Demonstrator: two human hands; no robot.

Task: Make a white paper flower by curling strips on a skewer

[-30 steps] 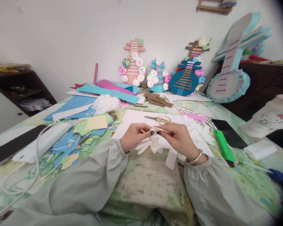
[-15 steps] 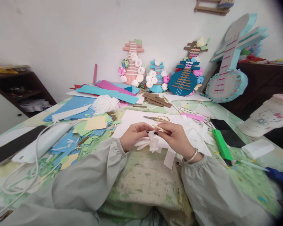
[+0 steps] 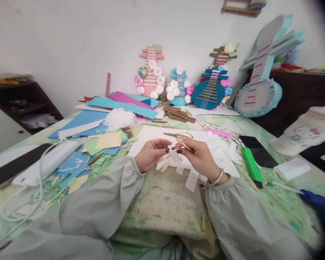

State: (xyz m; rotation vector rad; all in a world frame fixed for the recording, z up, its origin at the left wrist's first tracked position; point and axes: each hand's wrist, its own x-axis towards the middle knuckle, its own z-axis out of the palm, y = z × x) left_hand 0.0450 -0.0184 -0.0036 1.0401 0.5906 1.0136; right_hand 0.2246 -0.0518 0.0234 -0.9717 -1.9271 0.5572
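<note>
Between my two hands is a small piece of white paper, crumpled and petal-like. My left hand pinches its left side between thumb and fingers. From the other side my right hand grips the paper with its fingertips, and a thin wooden stick lies held in the same hand. Loose white paper strips hang at the table edge below. Gold-handled scissors rest just beyond my fingers on a white sheet.
Paper scraps and a white shredded bundle lie to the left. Decorated paper lutes lean on the wall. At right are a green glue-gun-like tool, a dark phone and a tumbler. A white cable loops at left.
The white paper has turned a little between my fingertips. Both hands stay close together, and the whole view has shifted slightly.
</note>
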